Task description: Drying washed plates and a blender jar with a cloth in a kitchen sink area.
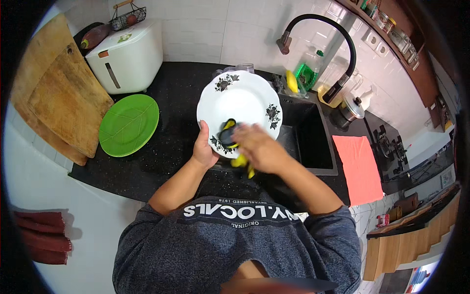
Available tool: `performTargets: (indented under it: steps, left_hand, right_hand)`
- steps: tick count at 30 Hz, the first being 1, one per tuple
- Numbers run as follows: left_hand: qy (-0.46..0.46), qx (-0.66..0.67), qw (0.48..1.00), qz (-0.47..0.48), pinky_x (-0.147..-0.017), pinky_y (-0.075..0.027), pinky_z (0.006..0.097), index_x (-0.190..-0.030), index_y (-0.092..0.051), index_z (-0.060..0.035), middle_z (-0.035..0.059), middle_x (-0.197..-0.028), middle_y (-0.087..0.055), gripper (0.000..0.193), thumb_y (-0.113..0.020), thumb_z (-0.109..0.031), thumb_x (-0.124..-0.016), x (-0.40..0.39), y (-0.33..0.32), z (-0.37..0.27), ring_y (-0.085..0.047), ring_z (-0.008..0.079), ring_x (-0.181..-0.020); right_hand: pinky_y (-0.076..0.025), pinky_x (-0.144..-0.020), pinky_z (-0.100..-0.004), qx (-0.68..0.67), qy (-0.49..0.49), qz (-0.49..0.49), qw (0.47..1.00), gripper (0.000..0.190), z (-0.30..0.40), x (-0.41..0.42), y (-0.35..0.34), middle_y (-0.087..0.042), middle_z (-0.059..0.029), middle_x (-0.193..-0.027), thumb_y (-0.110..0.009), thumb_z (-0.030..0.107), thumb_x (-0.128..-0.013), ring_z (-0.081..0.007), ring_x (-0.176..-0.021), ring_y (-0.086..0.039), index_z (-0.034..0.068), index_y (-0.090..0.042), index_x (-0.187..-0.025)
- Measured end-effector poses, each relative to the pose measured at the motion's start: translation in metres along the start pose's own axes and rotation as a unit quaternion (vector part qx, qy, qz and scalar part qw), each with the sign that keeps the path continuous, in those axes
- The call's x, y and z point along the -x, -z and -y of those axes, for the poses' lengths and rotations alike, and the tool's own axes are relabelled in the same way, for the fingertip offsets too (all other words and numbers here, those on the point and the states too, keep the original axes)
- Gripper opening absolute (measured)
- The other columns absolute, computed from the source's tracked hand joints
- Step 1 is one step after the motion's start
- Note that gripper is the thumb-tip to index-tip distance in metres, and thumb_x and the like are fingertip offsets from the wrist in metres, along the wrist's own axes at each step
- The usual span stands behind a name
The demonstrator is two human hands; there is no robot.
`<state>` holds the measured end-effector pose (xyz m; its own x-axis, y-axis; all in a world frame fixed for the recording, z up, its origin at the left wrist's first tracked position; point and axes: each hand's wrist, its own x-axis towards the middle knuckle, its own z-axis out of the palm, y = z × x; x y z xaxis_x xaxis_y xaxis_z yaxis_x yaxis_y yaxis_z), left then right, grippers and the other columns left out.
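Note:
A white plate (pixel 238 99) with a scalloped rim and dark rose prints is held up over the counter and the left part of the black sink (pixel 312 139). My left hand (pixel 205 149) grips its lower left rim, thumb on the face. Against the lower middle of the plate, my right hand (pixel 259 149) holds a dark and yellow cloth (pixel 228 135); the hand is blurred, and yellow ends of the cloth hang below it. What the fingers behind the plate do is hidden.
A green leaf-patterned plate (pixel 129 125) lies on the black counter at left, near wooden cutting boards (pixel 64 99) and a white container (pixel 128 58). A black faucet (pixel 350 47) arches behind the sink. At right are a coral cloth (pixel 360 169) and a metal pot (pixel 353 107).

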<state>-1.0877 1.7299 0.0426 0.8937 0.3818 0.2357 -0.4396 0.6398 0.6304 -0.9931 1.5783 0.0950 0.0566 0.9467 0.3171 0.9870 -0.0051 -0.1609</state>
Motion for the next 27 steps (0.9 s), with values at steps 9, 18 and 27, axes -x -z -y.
performTargets:
  steps: [9,18,27]
  left_hand:
    - [0.043,-0.032,0.995,0.08,-0.101,-0.032,0.0386,-0.134,-0.029,-0.0065,0.0104,-0.132,-0.041,0.065,-0.031,-0.054,-0.089,0.005,0.015,0.013,-0.041,0.0236,-0.121]
    - [0.003,-0.046,0.997,0.067,-0.102,-0.032,0.0381,-0.135,-0.026,-0.0044,0.011,-0.133,-0.04,0.066,-0.035,-0.052,-0.09,0.001,0.006,0.005,-0.041,0.0233,-0.122]
    - [0.053,0.021,0.998,-0.011,-0.086,-0.045,0.0346,-0.119,-0.044,-0.0034,0.0124,-0.111,-0.054,0.063,-0.033,-0.057,-0.088,0.001,0.025,0.002,-0.056,0.0215,-0.098]
  right_hand:
    - [-0.029,-0.102,-0.0473,0.02,0.032,-0.095,0.995,0.039,0.002,-0.015,-0.022,-0.043,-0.0207,-0.129,-0.056,0.012,-0.079,-0.0368,-0.122,-0.039,-0.002,-0.049,-0.115]
    - [-0.016,-0.106,-0.0464,0.228,-0.199,-0.065,0.951,0.067,-0.023,-0.01,0.002,-0.027,-0.0251,-0.138,-0.048,0.045,-0.085,-0.038,-0.131,-0.021,-0.005,-0.036,-0.129]
    - [-0.049,-0.081,-0.0364,-0.041,0.003,-0.205,0.978,0.03,0.031,-0.018,-0.039,-0.06,-0.0161,-0.098,-0.064,0.022,-0.077,-0.0308,-0.104,-0.056,-0.003,-0.058,-0.093]
